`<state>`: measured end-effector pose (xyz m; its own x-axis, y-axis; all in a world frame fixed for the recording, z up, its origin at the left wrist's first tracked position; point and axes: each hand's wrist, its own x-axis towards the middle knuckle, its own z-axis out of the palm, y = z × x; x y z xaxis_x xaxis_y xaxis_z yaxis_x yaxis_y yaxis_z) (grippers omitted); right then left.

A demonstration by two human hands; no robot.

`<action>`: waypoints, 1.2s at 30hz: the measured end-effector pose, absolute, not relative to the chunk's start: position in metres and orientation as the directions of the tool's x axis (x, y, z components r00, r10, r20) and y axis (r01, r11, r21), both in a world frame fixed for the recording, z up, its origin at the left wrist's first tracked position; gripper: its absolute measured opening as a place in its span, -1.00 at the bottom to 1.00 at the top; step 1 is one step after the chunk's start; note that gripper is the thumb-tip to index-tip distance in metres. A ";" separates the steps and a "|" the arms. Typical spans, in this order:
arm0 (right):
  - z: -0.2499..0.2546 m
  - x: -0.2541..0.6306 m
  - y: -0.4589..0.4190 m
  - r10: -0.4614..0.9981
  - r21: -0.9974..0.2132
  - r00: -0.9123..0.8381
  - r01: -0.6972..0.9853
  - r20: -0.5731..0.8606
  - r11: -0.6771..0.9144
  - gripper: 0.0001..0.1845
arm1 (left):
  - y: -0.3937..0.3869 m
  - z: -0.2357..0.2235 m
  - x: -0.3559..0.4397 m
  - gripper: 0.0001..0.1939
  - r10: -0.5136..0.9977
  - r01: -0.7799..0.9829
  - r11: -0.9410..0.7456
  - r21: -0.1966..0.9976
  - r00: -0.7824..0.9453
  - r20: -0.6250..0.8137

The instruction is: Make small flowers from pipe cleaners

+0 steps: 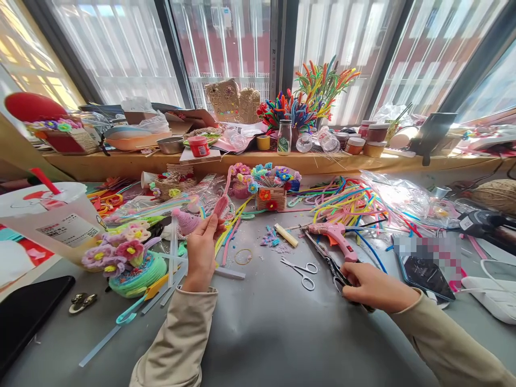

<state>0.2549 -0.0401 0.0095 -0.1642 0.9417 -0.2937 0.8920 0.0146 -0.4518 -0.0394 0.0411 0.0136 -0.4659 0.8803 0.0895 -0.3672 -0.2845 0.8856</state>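
My left hand [202, 247] pinches a pink fuzzy chenille piece [221, 205] between thumb and fingers, and a pink strand rises from it. Beside that hand a small purple and pink cone [186, 221] of the same fuzzy material stands partly hidden. On the right, my right hand [374, 285] grips the dark handles of large scissors [322, 251], whose blades point away to the left. A pink glue gun [336, 236] lies just beyond them. Small silver scissors [303, 271] rest on the grey table [274, 333] between my hands.
A drink cup [56, 215], a green pot of fuzzy flowers [137, 274] and clear glue sticks [155, 301] sit at left. Colourful chenille stems [350, 201] are heaped at back right, near a phone [427, 269]. A flower box [271, 198] stands at back centre.
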 end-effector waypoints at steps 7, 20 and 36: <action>0.027 0.266 -0.036 0.772 -0.830 -0.334 0.363 -0.541 -0.424 -0.73 | 0.042 0.012 -0.039 -0.77 0.886 -0.352 -0.260 0.899 -0.458 0.076; 0.048 0.265 -0.065 0.726 -0.783 -0.321 0.392 -0.609 -0.483 -0.60 | 0.039 0.012 -0.038 -0.76 0.913 -0.352 -0.192 0.916 -0.406 0.036; 0.049 0.273 -0.080 0.764 -0.756 -0.261 0.512 -0.590 -0.408 -0.62 | 0.039 0.013 -0.036 -0.77 0.899 -0.350 -0.184 0.919 -0.437 0.014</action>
<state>0.2726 -0.0797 0.0488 -0.2613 0.7641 -0.5898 0.5117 -0.4085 -0.7559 -0.0363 0.0388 0.0131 -0.4373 0.8992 0.0136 -0.3496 -0.1840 0.9187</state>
